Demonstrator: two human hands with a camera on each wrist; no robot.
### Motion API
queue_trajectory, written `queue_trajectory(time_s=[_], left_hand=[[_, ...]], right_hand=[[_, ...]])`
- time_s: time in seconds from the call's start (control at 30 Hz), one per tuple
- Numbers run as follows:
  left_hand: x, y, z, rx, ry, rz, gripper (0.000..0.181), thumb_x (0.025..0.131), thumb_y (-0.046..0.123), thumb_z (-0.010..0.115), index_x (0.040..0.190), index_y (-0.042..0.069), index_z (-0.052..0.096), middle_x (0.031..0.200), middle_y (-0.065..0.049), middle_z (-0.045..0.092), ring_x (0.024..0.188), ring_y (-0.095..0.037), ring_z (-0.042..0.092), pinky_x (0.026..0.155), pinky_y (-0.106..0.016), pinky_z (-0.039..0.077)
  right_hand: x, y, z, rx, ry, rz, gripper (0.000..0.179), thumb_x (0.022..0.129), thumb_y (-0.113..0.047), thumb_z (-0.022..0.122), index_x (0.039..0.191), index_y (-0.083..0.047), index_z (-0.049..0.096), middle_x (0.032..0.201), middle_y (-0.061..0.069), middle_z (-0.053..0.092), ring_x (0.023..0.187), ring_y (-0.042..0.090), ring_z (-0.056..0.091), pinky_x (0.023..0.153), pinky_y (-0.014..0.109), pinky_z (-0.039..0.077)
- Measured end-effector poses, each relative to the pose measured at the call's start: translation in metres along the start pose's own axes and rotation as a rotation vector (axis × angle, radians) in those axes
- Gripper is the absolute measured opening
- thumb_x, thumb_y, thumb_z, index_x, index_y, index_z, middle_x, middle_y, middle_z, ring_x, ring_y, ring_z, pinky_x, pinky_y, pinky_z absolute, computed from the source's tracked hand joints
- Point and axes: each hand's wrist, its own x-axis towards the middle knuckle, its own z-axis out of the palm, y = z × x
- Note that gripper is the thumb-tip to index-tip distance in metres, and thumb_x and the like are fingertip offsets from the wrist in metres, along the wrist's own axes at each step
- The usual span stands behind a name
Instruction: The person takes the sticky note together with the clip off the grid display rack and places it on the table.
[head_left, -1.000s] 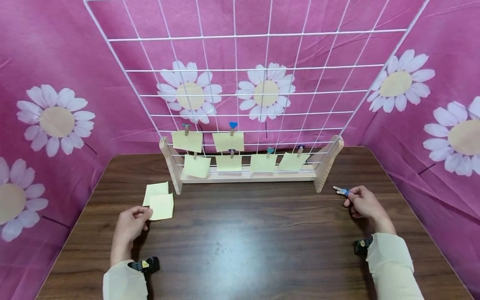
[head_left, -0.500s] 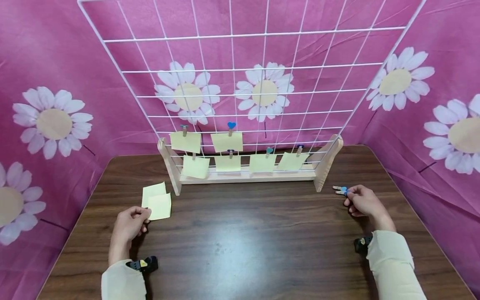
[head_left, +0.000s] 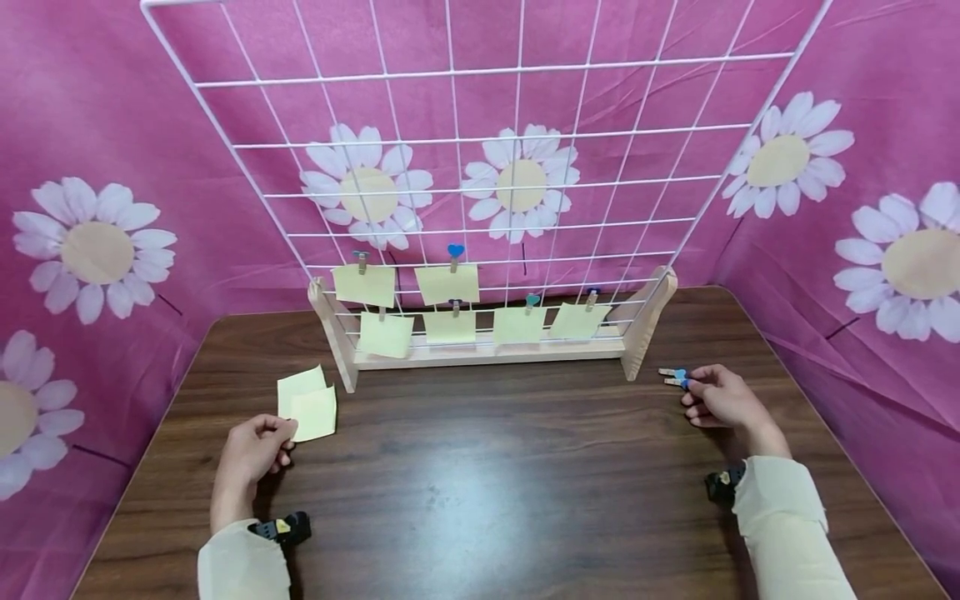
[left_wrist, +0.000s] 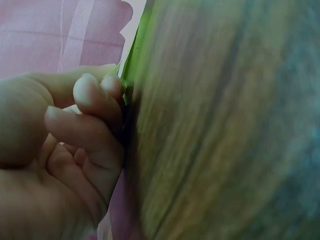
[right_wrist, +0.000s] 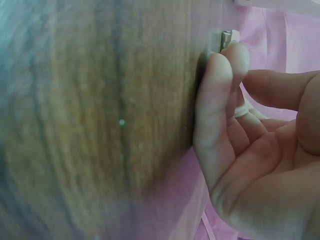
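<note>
At the left, my left hand [head_left: 253, 454] pinches the lower left corner of a pale yellow sticky note [head_left: 313, 414], which overlaps another sticky note [head_left: 297, 390] on the table. The left wrist view shows green-tinted paper between thumb and finger. On the right side, fingertips of my right hand [head_left: 726, 400] meet at the blue end of a small wooden clothespin [head_left: 675, 382], hiding part of it. A second clothespin [head_left: 669, 372] with a blue heart lies alongside, just behind. In the right wrist view, only a bit of clothespin [right_wrist: 228, 39] shows past the fingertips.
A white wire grid [head_left: 453, 142] stands on a wooden base [head_left: 487, 355] at the back. Clothespins with hearts hold several yellow notes [head_left: 446, 285] on its lower rows. Pink flowered cloth [head_left: 217, 167] surrounds the brown wooden table [head_left: 465, 483].
The whole head view has shifted slightly left. The two clothespins lie at a slightly different angle by my right fingertips. My left hand keeps its hold on the sticky note's corner.
</note>
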Motion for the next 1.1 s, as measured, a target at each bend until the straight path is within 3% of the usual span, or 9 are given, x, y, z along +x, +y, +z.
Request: queue_trajectory(time_s=[0.2, 0.37, 0.57, 0.73, 0.87, 1.1], left_hand=[[-0.003, 0.001, 0.0, -0.002, 0.068, 0.008, 0.023, 0.099, 0.014, 0.062, 0.104, -0.009, 0.059, 0.066, 0.0, 0.058, 0.051, -0.011, 0.054, 0.048, -0.026, 0.047], [-0.006, 0.006, 0.0, 0.027, 0.136, 0.019, 0.024, 0.099, 0.015, 0.064, 0.104, -0.008, 0.061, 0.066, -0.001, 0.057, 0.051, -0.012, 0.052, 0.047, -0.027, 0.045], [-0.014, 0.027, 0.011, 0.1, 0.224, 0.138, 0.025, 0.097, 0.018, 0.067, 0.104, -0.006, 0.066, 0.066, 0.001, 0.062, 0.051, -0.01, 0.052, 0.048, -0.025, 0.041], [-0.019, 0.046, 0.029, 0.102, 0.256, 0.245, 0.02, 0.096, 0.018, 0.069, 0.1, -0.002, 0.069, 0.07, 0.0, 0.067, 0.05, -0.006, 0.055, 0.048, -0.023, 0.044], [-0.021, 0.06, 0.039, 0.079, 0.262, 0.326, 0.018, 0.096, 0.017, 0.069, 0.1, -0.001, 0.07, 0.08, -0.009, 0.071, 0.046, -0.007, 0.057, 0.046, -0.022, 0.046], [-0.021, 0.073, 0.054, 0.047, 0.245, 0.385, 0.018, 0.097, 0.017, 0.069, 0.107, 0.002, 0.071, 0.096, -0.018, 0.072, 0.048, -0.01, 0.062, 0.043, -0.023, 0.041]], right_hand=[[-0.008, -0.006, 0.001, -0.079, 0.027, -0.059, 0.039, 0.11, -0.016, 0.038, 0.132, 0.014, 0.028, 0.086, 0.005, 0.064, 0.066, 0.013, 0.062, 0.063, 0.033, 0.058], [-0.019, -0.025, 0.003, -0.176, 0.059, -0.133, 0.038, 0.109, -0.024, 0.044, 0.124, 0.011, 0.041, 0.083, 0.005, 0.063, 0.064, 0.013, 0.059, 0.058, 0.03, 0.052], [-0.029, -0.053, 0.017, -0.19, 0.093, -0.278, 0.031, 0.107, -0.022, 0.052, 0.113, 0.008, 0.054, 0.084, 0.005, 0.064, 0.064, 0.013, 0.06, 0.059, 0.029, 0.053], [-0.034, -0.077, 0.031, -0.145, 0.033, -0.382, 0.025, 0.107, -0.017, 0.053, 0.112, 0.007, 0.056, 0.083, 0.004, 0.066, 0.065, 0.013, 0.064, 0.059, 0.031, 0.056], [-0.035, -0.092, 0.043, -0.097, -0.025, -0.443, 0.022, 0.107, -0.014, 0.053, 0.112, 0.006, 0.056, 0.085, 0.007, 0.067, 0.068, 0.015, 0.067, 0.061, 0.033, 0.059], [-0.03, -0.112, 0.067, -0.087, 0.014, -0.553, 0.02, 0.104, -0.006, 0.055, 0.116, 0.01, 0.057, 0.085, 0.014, 0.067, 0.064, 0.014, 0.065, 0.06, 0.032, 0.059]])
